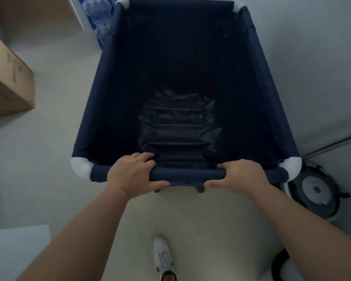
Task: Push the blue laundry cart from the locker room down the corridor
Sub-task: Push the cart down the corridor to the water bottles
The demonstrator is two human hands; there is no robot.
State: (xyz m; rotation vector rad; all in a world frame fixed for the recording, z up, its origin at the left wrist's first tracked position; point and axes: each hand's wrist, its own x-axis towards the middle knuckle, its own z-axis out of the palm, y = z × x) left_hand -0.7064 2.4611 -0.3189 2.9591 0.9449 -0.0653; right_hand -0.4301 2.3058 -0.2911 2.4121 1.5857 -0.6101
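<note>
The blue laundry cart point(186, 174) fills the middle of the head view: a dark navy fabric bin on a tube frame with white corner joints. Its inside holds only crumpled dark fabric at the bottom. My left hand point(133, 175) grips the near top rail left of centre, fingers curled over into the bin. My right hand point(243, 176) grips the same rail right of centre. Both forearms reach forward from the lower corners. Two small dark wheels show under the near rail.
A cardboard box point(10, 82) stands at the left. A round robot vacuum point(316, 191) sits on the floor just right of the cart's near corner, under a metal pole point(336, 142). A blue patterned object point(98, 19) is by the far left corner. My white shoe point(162, 256) is below.
</note>
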